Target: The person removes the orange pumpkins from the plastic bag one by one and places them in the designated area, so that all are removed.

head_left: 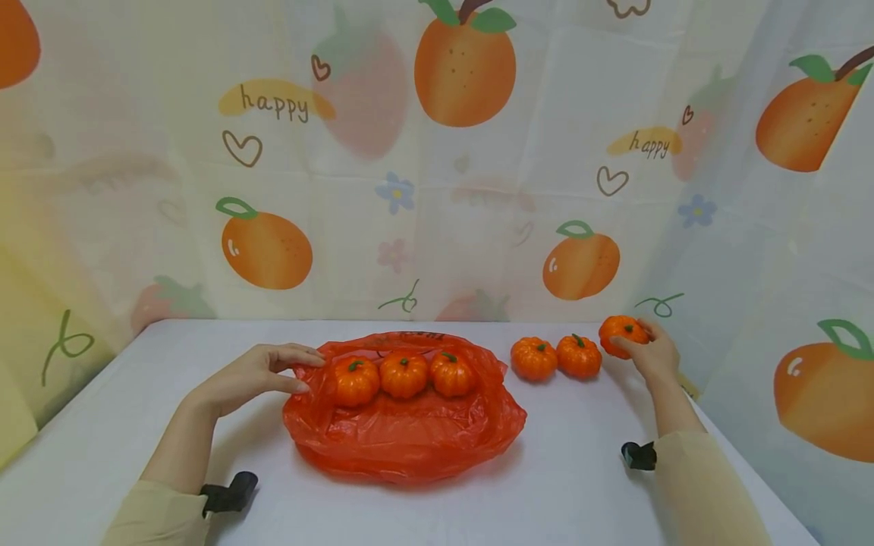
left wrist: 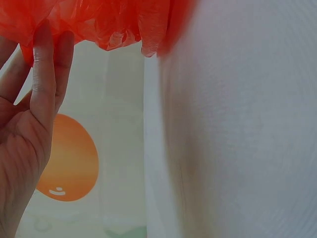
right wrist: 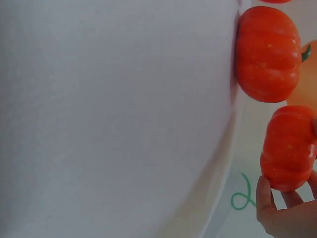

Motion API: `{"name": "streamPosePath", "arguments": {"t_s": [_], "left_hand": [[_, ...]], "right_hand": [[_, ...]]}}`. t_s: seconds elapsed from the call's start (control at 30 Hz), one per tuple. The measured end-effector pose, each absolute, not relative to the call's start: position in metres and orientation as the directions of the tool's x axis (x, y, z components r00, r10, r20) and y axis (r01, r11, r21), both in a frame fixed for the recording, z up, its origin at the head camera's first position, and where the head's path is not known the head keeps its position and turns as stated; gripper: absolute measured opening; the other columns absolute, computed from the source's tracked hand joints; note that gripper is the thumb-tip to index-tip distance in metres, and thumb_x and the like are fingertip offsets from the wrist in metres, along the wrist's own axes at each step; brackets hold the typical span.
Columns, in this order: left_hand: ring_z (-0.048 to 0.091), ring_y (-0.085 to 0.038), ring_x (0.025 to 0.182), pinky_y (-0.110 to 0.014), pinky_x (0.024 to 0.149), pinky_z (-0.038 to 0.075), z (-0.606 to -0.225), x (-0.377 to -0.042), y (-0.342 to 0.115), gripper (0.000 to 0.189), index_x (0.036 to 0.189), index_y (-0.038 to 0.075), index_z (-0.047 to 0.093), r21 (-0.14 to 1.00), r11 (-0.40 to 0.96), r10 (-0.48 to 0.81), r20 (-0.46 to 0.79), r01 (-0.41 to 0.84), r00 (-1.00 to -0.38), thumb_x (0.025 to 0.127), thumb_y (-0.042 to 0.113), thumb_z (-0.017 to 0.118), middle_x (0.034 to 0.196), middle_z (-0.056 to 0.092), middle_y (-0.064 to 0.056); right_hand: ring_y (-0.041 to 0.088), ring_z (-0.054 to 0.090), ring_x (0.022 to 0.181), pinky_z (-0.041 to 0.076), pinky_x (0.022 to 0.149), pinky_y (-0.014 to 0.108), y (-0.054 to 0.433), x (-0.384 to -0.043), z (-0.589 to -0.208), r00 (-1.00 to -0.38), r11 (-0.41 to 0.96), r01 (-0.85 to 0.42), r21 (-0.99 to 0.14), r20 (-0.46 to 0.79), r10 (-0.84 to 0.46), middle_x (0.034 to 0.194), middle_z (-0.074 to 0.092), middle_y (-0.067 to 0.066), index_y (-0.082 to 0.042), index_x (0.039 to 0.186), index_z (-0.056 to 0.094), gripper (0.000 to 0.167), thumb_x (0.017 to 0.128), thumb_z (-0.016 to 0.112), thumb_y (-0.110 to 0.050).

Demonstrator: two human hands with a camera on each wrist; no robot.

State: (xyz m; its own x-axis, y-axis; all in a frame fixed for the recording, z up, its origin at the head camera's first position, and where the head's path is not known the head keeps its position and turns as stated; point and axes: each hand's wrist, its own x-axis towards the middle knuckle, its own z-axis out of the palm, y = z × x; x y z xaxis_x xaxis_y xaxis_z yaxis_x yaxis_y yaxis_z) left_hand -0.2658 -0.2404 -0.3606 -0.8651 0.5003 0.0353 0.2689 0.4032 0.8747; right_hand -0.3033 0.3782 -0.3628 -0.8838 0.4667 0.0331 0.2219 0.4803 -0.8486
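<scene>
A crinkled red plastic bag [head_left: 410,447] lies with its mouth spread toward me. Three small orange pumpkins sit in a row inside it: a left one [head_left: 355,381], a middle one [head_left: 403,374] and a right one [head_left: 451,374]. At the bag's left rim, my left hand [head_left: 253,375] touches the plastic with fairly straight fingers [left wrist: 43,74], thumb and fingers apart. My right hand [head_left: 655,353] holds another small pumpkin [head_left: 620,336] between thumb and fingers at the table's far right; the right wrist view shows this pumpkin [right wrist: 289,148] tilted above the fingertips.
Two more pumpkins, one nearer the bag [head_left: 534,359] and one nearer my right hand [head_left: 579,356], stand side by side on the white table [head_left: 567,485]. Behind the table hangs a fruit-print curtain [head_left: 478,197]. Black straps [head_left: 231,493] are on both wrists.
</scene>
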Motion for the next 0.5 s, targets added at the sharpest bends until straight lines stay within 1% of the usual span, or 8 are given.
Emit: {"name": "streamPosePath", "arguments": {"t_s": [0.23,0.5], "left_hand": [[0.049,0.014,0.114,-0.022,0.09,0.051,-0.361,-0.265,-0.241,0.04,0.126,0.008,0.066,0.876,0.404,0.5,0.029,0.263,-0.866,0.088,0.018,0.07,0.146,0.049,-0.022],[0.049,0.012,0.115,-0.023,0.09,0.052,-0.362,-0.266,-0.242,0.039,0.126,0.009,0.067,0.879,0.397,0.502,0.034,0.265,-0.864,0.088,0.019,0.07,0.145,0.049,-0.021]], "right_hand": [[0.046,0.027,0.145,0.029,0.119,0.057,0.383,-0.301,-0.369,-0.878,0.482,0.26,-0.837,0.004,0.479,0.162,0.022,0.026,-0.007,0.156,0.024,0.078,0.093,0.064,-0.029],[0.047,0.027,0.144,0.028,0.12,0.056,0.386,-0.302,-0.374,-0.878,0.501,0.312,-0.807,-0.043,0.477,0.158,0.025,0.031,0.001,0.154,0.026,0.077,0.093,0.064,-0.025]]}}
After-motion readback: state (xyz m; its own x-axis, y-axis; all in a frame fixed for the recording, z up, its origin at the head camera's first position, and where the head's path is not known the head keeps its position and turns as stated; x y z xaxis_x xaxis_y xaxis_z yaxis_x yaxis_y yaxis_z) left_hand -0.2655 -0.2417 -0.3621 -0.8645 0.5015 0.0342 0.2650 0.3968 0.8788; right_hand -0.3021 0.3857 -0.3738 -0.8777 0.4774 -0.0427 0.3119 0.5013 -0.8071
